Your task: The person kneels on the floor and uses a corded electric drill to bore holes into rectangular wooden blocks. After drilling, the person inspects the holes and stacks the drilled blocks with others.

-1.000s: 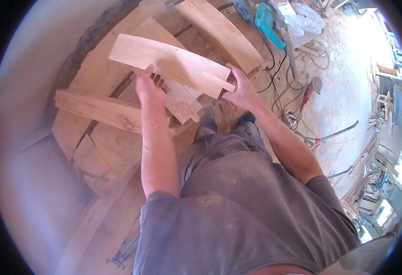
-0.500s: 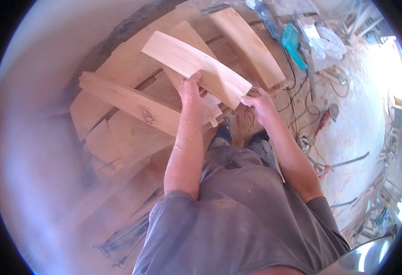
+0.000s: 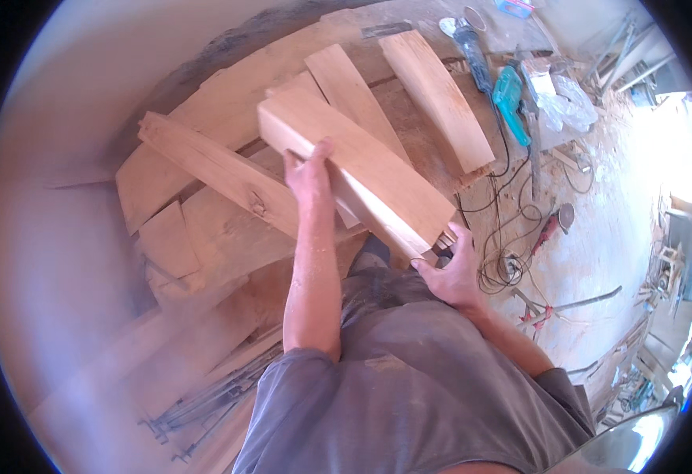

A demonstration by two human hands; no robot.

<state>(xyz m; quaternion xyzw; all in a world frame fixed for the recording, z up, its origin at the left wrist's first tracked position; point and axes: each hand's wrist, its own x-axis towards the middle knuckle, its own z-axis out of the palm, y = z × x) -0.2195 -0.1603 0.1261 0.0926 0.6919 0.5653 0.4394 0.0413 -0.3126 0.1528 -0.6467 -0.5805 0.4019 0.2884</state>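
- Thick pale wooden block (image 3: 361,170), long and slightly curved: held up off the pile, centre of frame, running from 11 o'clock down to 4 o'clock.
- Left hand (image 3: 310,170): closed on the block's near long edge, thumb against the side face, fingers wrapped out of sight; forearm coming up from 6 o'clock.
- Right hand (image 3: 452,268): clasped around the block's lower end at 4 o'clock, fingers curled under the corner.
- Pile of curved planks (image 3: 204,229): beneath and to 9 o'clock of the block, overlapping, rough-sawn, dusty.
- Knotted plank (image 3: 219,174): laid diagonally on the pile, just 9 o'clock of the left hand, dark knot near its lower end.
- Two curved boards (image 3: 436,95): at 12 to 1 o'clock of the block, side by side, the nearer one partly hidden behind the block.
- Teal power tool (image 3: 510,93): on the floor at 2 o'clock, well apart from both hands, beside a clear plastic bag (image 3: 563,107).
- Angle grinder with red handle (image 3: 555,225): on the floor at 3 o'clock of the right hand, amid loops of black cable (image 3: 511,237).
- Bundle of dark metal clamps or bars (image 3: 211,391): at 7 o'clock, beside the grey shirt (image 3: 409,387); exact kind not discernible.
- Sawdust-covered floor (image 3: 622,197): bright, at 3 o'clock.
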